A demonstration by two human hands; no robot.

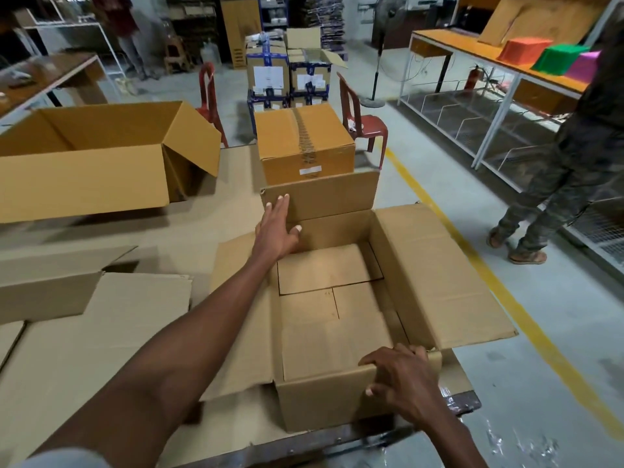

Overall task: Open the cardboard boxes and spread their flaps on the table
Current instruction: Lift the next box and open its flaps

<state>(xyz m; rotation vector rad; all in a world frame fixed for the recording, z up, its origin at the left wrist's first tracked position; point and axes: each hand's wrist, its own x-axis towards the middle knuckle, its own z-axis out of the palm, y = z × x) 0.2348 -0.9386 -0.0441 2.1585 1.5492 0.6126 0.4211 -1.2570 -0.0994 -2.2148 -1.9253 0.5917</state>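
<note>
An open cardboard box stands at the table's near right corner. Its right flap and left flap lie spread outward. The far flap stands upright. My left hand presses flat against that far flap with straight fingers, thumb at the flap's fold line. My right hand grips the near flap, which is folded down over the box's front wall, fingers over the top edge and thumb on the outside.
A large open box sits at the far left and a taped box behind my box. Flattened cardboard covers the table on the left. A person walks in the aisle at right. Red chairs stand beyond the table.
</note>
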